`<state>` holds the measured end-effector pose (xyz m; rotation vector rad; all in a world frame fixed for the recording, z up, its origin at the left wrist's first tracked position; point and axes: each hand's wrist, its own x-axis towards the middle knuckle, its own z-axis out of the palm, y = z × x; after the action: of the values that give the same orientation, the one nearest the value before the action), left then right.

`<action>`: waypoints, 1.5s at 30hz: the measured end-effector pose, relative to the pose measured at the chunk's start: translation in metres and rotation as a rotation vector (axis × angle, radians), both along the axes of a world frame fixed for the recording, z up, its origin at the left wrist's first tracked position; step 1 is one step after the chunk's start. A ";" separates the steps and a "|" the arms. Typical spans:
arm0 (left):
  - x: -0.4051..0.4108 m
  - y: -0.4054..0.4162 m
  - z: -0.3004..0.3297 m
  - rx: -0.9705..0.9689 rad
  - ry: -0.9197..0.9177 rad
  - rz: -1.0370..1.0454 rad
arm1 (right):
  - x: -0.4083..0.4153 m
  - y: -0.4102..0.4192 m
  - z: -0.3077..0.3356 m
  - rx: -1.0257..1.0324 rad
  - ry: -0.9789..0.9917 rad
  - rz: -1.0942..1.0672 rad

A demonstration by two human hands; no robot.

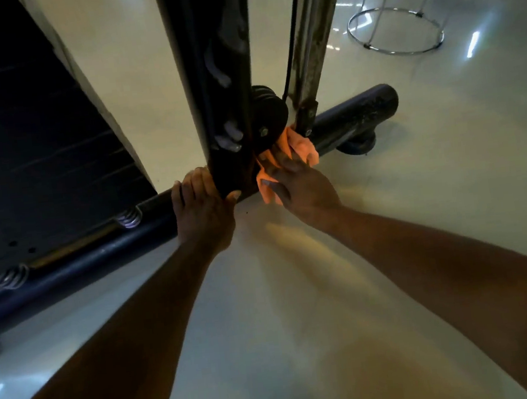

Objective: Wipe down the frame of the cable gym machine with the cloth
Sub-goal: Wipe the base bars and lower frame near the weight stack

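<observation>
- Cloth (299,150), orange and crumpled, sits at the centre of the frame, pressed against the foot of the dark upright post (216,74) where it meets the base tube (354,118).
- Right hand (296,183) lies over the cloth with fingers fairly straight, pushing it against the metal rather than bunching it in a fist.
- Left hand (200,202) grips the bottom of the post, fingers round the far side and thumb on the near face, seemingly as a brace.
- Handling, as a judgement: the cloth looks soft, light and limp, so it should fold into the joint and round the pulley (268,114); a flat palm over the middle keeps it spread, while pinching an edge would let it trail.
- The frame looks stiff, heavy and glossy, so the cloth may slide easily on it.
- Count: one cloth, two hands, one post, one base tube, one pulley, and two bolted clamps (129,218) at lower left.
- One chrome ring stand (396,52) sits at upper right on the pale floor (301,325).
</observation>
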<state>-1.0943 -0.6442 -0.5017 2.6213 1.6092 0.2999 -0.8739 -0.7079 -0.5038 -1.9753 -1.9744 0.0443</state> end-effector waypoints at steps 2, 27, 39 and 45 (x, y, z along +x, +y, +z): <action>0.000 0.000 0.009 -0.036 0.021 0.017 | 0.004 -0.002 0.013 0.006 0.017 0.019; 0.187 -0.021 0.003 0.049 -0.414 0.060 | 0.117 0.000 -0.006 0.043 -0.124 0.023; 0.199 -0.024 -0.025 0.236 -0.362 0.222 | 0.148 0.016 -0.024 0.004 -0.263 0.001; 0.208 -0.025 -0.028 0.239 -0.337 0.271 | 0.208 0.015 -0.014 0.171 -0.113 -0.207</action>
<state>-0.8864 -0.6690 -0.5294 2.3247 1.8946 0.9452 -0.6662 -0.6933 -0.5177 -2.0955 -1.7624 -0.2826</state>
